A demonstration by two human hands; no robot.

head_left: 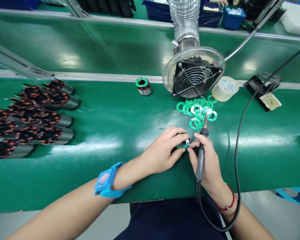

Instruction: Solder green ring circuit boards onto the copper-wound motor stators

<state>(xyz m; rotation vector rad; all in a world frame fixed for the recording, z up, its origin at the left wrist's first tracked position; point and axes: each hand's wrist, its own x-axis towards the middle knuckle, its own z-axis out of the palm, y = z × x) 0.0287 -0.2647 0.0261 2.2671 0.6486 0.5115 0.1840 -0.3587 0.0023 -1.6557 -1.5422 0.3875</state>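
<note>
My left hand (165, 148), with a blue wrist strap (107, 181), is closed around a small motor stator topped by a green ring board (182, 145). A soldering iron (200, 161) rests in my right hand (210, 160), its tip pointing up and away from me. The thumb and a finger of that hand also touch the right side of the stator. Beyond the iron's tip lies a pile of green ring boards (196, 111). One stator with a green board on top (143, 86) stands upright farther back.
Several wound stators (35, 116) are grouped at the left. A fume extractor fan (196, 80) hangs over the back of the green bench (115, 110). Right of it are a tape roll (225, 88) and an iron stand (263, 91). The iron's black cable (237, 150) loops at the right.
</note>
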